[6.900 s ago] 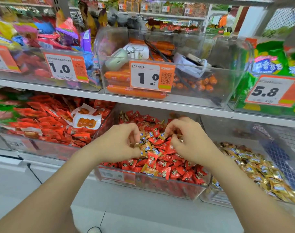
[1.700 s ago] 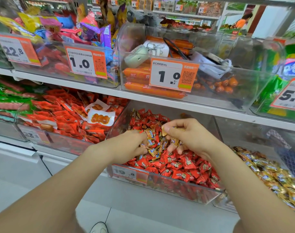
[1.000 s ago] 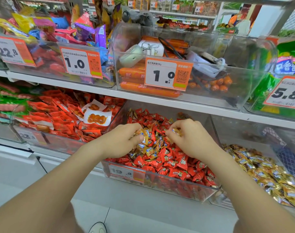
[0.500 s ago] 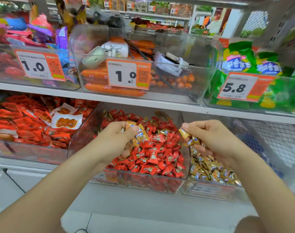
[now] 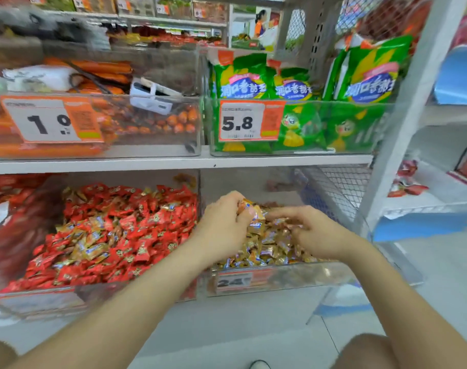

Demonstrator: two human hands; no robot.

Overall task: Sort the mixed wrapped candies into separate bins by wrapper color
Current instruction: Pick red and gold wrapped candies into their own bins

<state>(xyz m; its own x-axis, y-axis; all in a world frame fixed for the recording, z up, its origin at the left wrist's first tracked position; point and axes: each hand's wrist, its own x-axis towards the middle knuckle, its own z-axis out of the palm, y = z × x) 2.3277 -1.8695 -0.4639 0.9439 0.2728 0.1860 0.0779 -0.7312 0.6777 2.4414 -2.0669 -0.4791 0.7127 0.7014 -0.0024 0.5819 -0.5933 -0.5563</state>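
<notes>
Red-wrapped candies [image 5: 136, 235] fill a clear plastic bin [image 5: 94, 294] on the lower shelf, with a scatter of gold-wrapped pieces [image 5: 90, 250] still mixed through the heap. In the neighbouring clear bin [image 5: 280, 278] to the right, gold-wrapped candies [image 5: 267, 249] lie piled loosely, a small bunch [image 5: 249, 211] raised above the pile.

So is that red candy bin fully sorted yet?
Not yet: gold-wrapped candies lie scattered among the red ones in the red candy bin.
</notes>
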